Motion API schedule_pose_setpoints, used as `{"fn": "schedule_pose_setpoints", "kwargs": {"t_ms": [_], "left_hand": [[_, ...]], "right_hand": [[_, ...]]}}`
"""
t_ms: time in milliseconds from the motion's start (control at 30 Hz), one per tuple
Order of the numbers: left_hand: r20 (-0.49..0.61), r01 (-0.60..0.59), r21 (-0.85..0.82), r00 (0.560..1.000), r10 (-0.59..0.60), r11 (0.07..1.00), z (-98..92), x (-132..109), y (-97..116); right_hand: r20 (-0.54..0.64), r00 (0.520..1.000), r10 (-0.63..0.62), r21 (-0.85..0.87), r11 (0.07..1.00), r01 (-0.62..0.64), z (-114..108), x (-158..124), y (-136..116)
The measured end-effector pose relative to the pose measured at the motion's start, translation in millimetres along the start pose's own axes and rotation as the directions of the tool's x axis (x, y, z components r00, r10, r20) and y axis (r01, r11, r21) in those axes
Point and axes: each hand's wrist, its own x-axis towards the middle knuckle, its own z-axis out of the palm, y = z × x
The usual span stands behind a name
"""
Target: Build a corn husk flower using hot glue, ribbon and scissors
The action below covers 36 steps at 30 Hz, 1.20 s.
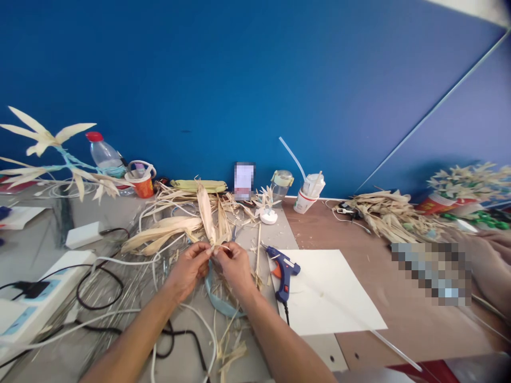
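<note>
My left hand (189, 271) and my right hand (233, 268) meet at the middle of the table, fingertips pinched together. Between them they grip the base of a pale dried corn husk (206, 210), whose leaf stands upright above the fingers. Exactly how the husk is gathered at the fingertips is hidden. Just beyond my left hand lies a pile of dried husks (163, 229). A light blue ribbon-like strip (221, 304) curves below the hands. To the right of my right hand, a blue glue gun (284, 271) rests on a white sheet (335, 303).
A power strip (43, 303) and tangled cables occupy the left. Husk flowers on a blue-wrapped stem (67, 154) stand near a bottle (104, 154). Along the back are a phone (244, 181), a jar (281, 183) and cups (306, 199). Another person's hand (489, 266) is at right.
</note>
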Motion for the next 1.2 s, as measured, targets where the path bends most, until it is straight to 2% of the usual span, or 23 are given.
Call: {"fn": "schedule_pose_setpoints", "kwargs": {"t_ms": [167, 233, 367, 467, 567, 700, 800, 867, 933, 1033, 1100, 1200], "left_hand": [[-0.003, -0.016, 0.019, 1.0, 0.016, 1.0, -0.7, 1, -2], [-0.007, -0.03, 0.023, 1.0, 0.03, 0.999, -1.5, 1, -2], [-0.006, -0.05, 0.017, 0.999, 0.05, 0.999, -4.8, 4, -2], [0.052, -0.024, -0.033, 0.998, 0.025, 0.999, -9.7, 7, -2], [0.125, 0.035, -0.086, 0.992, -0.024, 0.996, -14.1, 9, -2], [0.151, 0.066, -0.153, 0.988, -0.043, 0.986, -15.2, 7, 1], [0.155, 0.059, -0.179, 0.987, -0.031, 0.982, -14.3, 6, 2], [0.167, 0.061, -0.186, 0.985, -0.03, 0.981, -14.0, 7, 2], [0.185, 0.072, -0.182, 0.982, -0.038, 0.981, -14.3, 8, 1], [0.205, 0.072, -0.177, 0.978, -0.035, 0.982, -15.6, 9, -1], [0.229, 0.074, -0.171, 0.973, -0.034, 0.982, -16.9, 11, -3], [0.236, 0.079, -0.182, 0.971, -0.034, 0.98, -18.6, 12, -4]], "right_hand": [[-0.061, 0.983, -0.171, -0.19, 0.969, 0.157, 1, -3, -1], [-0.078, 0.975, -0.207, -0.253, 0.95, 0.182, 1, -4, -3], [-0.05, 0.984, -0.168, -0.272, 0.951, 0.149, -3, -4, -7], [-0.088, 0.99, -0.108, -0.25, 0.965, 0.083, -9, 1, -11], [-0.113, 0.992, -0.054, -0.169, 0.985, 0.034, -18, 7, -27], [-0.057, 0.997, -0.059, -0.065, 0.996, 0.055, -49, -1, -62], [0.023, 0.999, -0.035, -0.17, 0.985, 0.038, -91, -24, -77], [0.019, 1.0, 0.014, -0.307, 0.952, -0.007, -123, -38, -73], [-0.074, 0.996, 0.05, -0.521, 0.85, -0.082, -149, -47, -61], [-0.209, 0.966, 0.152, -0.784, 0.564, -0.259, -168, -48, -43], [-0.257, 0.94, 0.223, -0.863, 0.385, -0.327, -166, -45, -35], [-0.308, 0.926, 0.219, -0.903, 0.238, -0.357, -151, -41, -32]]}}
